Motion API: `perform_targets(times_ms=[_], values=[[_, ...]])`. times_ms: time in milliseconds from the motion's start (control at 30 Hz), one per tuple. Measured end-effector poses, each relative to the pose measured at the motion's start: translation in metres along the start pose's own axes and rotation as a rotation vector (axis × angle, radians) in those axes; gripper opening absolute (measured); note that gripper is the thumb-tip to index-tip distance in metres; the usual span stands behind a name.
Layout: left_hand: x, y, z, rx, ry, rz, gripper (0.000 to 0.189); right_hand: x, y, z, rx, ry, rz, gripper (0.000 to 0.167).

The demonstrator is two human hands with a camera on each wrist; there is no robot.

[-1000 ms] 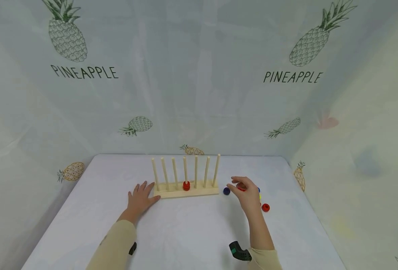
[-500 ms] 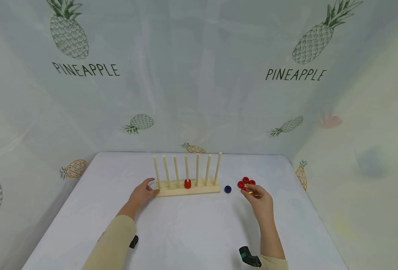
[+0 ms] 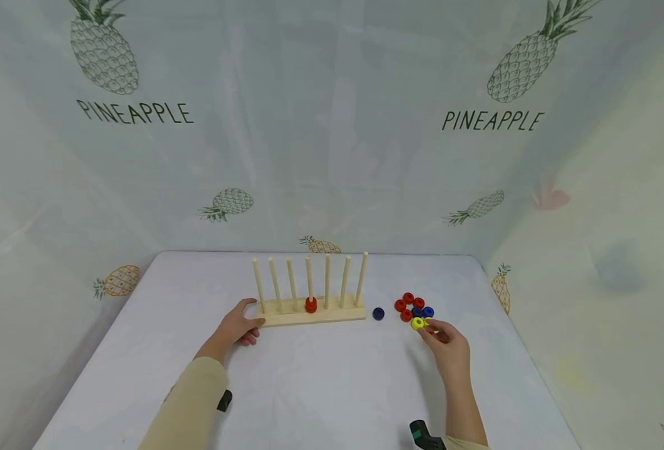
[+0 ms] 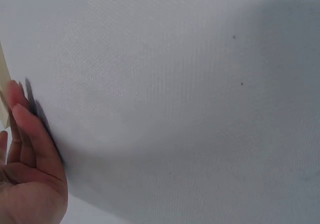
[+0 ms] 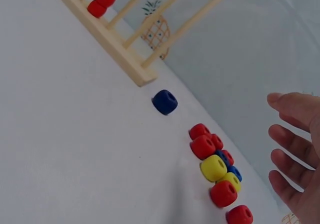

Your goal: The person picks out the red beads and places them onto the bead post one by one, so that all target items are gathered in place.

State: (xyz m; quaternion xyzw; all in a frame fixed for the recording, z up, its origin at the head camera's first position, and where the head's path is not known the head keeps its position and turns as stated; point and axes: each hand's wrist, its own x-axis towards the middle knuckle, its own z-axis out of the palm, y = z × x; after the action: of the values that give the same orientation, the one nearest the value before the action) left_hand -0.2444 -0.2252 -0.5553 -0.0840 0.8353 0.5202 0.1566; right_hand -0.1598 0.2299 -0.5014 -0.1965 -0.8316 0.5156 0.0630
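Observation:
A wooden peg rack (image 3: 315,318) with a row of upright pegs stands mid-table. Two red beads (image 5: 101,4) are stacked on its middle peg. With thumb and index finger, my left hand (image 3: 235,326) grips the rack's left end; the other fingers curl beneath. Over the loose bead cluster hovers my right hand (image 3: 450,347), its fingers parted and nothing seen between them in the right wrist view. Nearest its fingertips in the head view is a yellow bead (image 3: 417,323). Several red beads (image 5: 223,194) and some blue beads (image 5: 235,174) lie around it, partly hidden by the hand.
A lone dark blue bead (image 3: 378,314) sits between rack and cluster. White cloth covers the table (image 3: 321,387), and a pineapple-print curtain (image 3: 321,150) rises behind and at both sides.
My right hand has drawn back to the right and toward me, uncovering red, blue and yellow beads. My left hand's spread fingers have closed in around the rack's end.

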Motion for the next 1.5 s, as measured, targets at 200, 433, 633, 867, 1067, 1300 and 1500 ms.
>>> perform_targets(times_ms=[200,433,633,867,1067,1300,1500], values=[[0.004,-0.005,-0.002,-0.037,-0.018,-0.034,0.075,0.003,0.011,-0.001,-0.026,0.012,0.028,0.041],[0.005,-0.010,-0.006,-0.040,-0.017,-0.030,0.082,0.005,0.024,0.004,-0.035,0.091,0.029,0.036],[0.003,-0.015,-0.003,-0.055,0.011,0.009,0.082,0.009,0.038,0.005,-0.026,0.085,0.085,0.039],[0.004,-0.019,-0.001,-0.085,0.005,0.051,0.080,0.015,0.050,0.007,-0.035,0.120,0.104,0.037],[0.003,-0.017,-0.002,-0.099,-0.022,0.055,0.081,0.020,0.059,0.008,-0.042,0.184,0.099,0.032],[0.008,-0.020,-0.001,-0.089,-0.011,0.060,0.080,0.023,0.069,0.008,-0.046,0.250,0.112,0.033],[0.009,-0.021,0.001,-0.070,-0.001,0.075,0.079,0.024,0.072,0.008,-0.023,0.267,0.120,0.040]])
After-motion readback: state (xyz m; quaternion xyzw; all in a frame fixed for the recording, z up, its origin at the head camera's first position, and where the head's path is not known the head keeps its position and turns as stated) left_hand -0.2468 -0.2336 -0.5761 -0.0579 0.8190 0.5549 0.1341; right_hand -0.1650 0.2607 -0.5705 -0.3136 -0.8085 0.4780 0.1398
